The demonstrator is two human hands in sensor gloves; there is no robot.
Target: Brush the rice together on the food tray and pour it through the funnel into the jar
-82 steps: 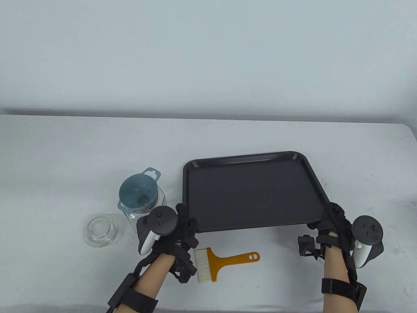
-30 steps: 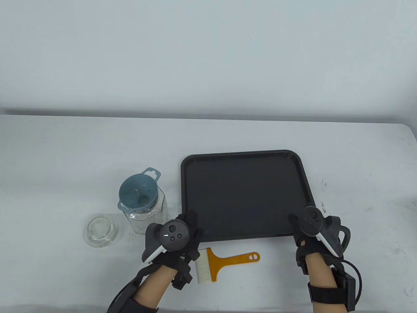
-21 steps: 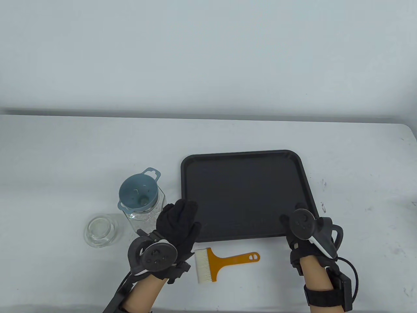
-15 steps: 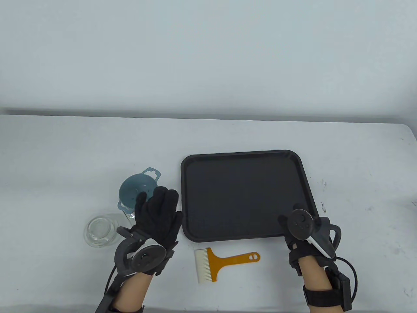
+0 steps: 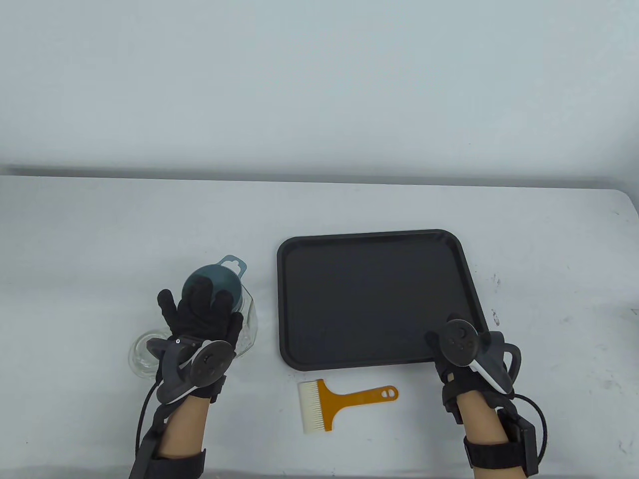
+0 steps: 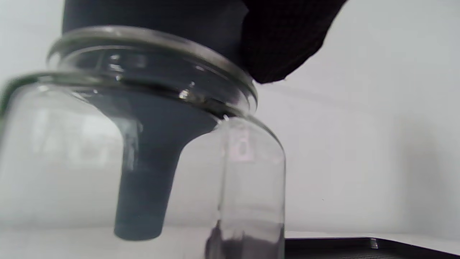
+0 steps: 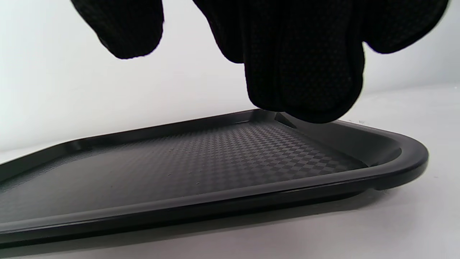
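Note:
The black food tray (image 5: 369, 294) lies flat on the table, and no rice shows on its surface (image 7: 215, 158). Left of it stands the glass jar (image 5: 250, 324) with the blue-grey funnel (image 5: 225, 275) seated in its mouth; the funnel's spout (image 6: 147, 172) hangs inside the jar (image 6: 251, 172). My left hand (image 5: 199, 312) is over the funnel with its fingers (image 6: 280, 46) spread and straight, gripping nothing. My right hand (image 5: 442, 352) hovers at the tray's near right corner, fingers (image 7: 302, 72) hanging loosely just above the rim and holding nothing.
An orange brush (image 5: 344, 401) with white bristles lies on the table just in front of the tray. A round glass lid (image 5: 142, 354) sits left of the jar, partly under my left wrist. The white table runs far behind everything.
Both hands set the tray down flat and let go. My left hand then swung left from the tray's near left corner to above the funnel. The right hand stayed by the near right corner.

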